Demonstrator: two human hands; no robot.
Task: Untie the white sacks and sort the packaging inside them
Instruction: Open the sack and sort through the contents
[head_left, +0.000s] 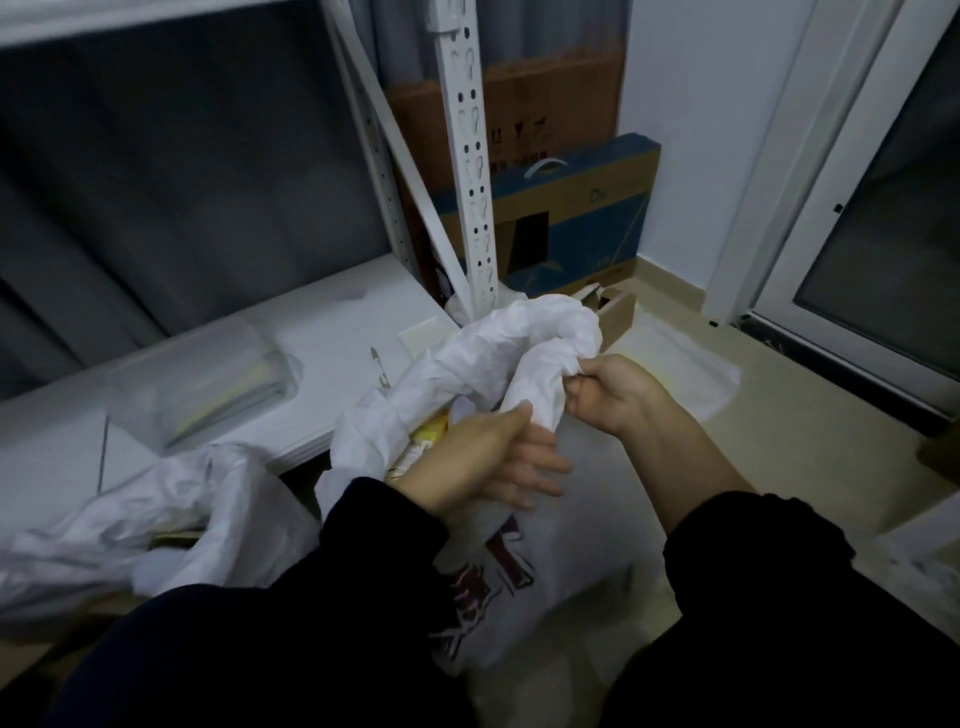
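— Okay, where is the white sack (571, 535)?

— It stands on the floor (805, 441), right between the two dark sleeves and just in front of the low white shelf (337, 332). Its top is twisted into a thick knot (545, 364).

— What do the hands do?

— The right hand (613, 395) is closed tight on the loose end of the twist and pinches it. The left hand (483, 457) holds the twist lower down, with the thumb on top and the fingers under it.

— How should the knot come open?

— I think the left hand should hold the neck firm. Then the right hand can push the end back through the loop, not just tug. A hard tug would likely make the knot tighter or rip the thin sack. Slow and soft is best.

— Can anything fall out?

— Maybe. A yellow packet (428, 434) pokes out just beside the left hand, so the sack should be held upright.

— Is there any writing?

— The sack has big dark red print (493, 571) on its front, but it is creased and blurry. I cannot read it. The brown box (545, 104) by the wall has little dark signs, too blurry to tell. The blue box (582, 218) below it has a white handle and a small triangle sign, but no words I can read.

— Anything else?

— A second sack (156, 519) lies open on the left, and a clear tub (202, 379) sits on the shelf.
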